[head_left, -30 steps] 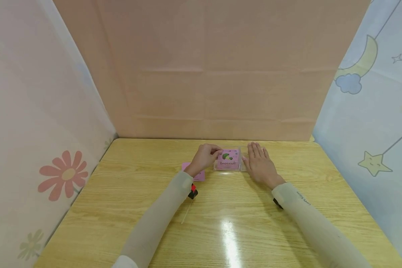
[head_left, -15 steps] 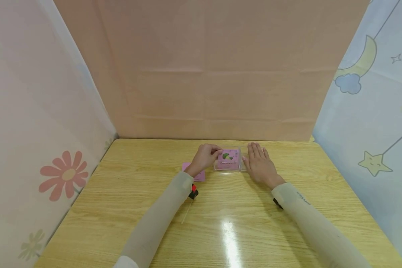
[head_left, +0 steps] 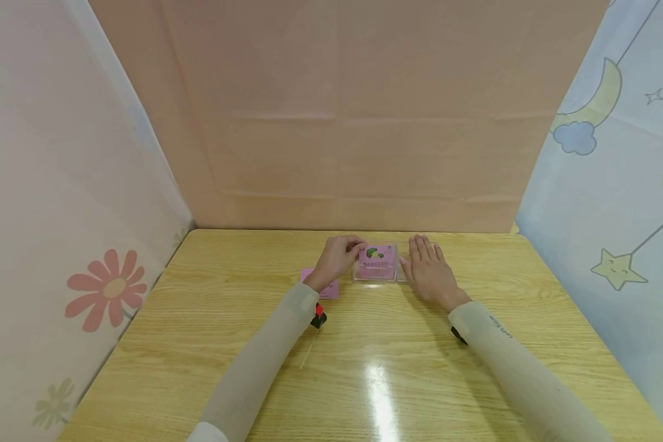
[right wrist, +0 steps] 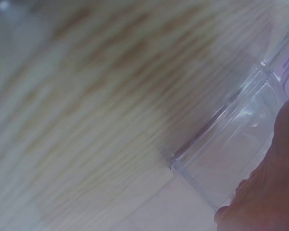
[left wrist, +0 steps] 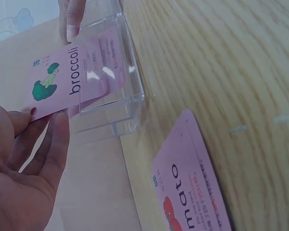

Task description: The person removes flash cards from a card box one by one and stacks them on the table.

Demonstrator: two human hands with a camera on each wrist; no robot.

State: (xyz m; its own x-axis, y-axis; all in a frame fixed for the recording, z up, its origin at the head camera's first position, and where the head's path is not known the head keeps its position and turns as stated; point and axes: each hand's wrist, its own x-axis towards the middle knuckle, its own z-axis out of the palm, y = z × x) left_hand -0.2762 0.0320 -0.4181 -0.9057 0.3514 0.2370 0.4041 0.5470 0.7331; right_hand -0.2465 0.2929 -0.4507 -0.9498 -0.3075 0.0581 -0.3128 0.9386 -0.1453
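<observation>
our nearer left hand (head_left: 336, 258) pinches the broccoli card (left wrist: 62, 86), rightward, partly inside the clear box (left wrist: 116, 110); our right hand (head_left: 432, 273) straight-fingered.

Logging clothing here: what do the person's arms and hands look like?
The left sleeve and right sleeve are pale beige; dark lettering marks the right one. A black device with a red mark shows at the left sleeve's end, a black piece at the right's. The left hand and right hand are bare.

Broccoli card (left wrist: 53, 84) partly in box (right wrist: 226, 149), tomato card (left wrist: 190, 180) on table (head_left: 420, 374), left of box
</observation>
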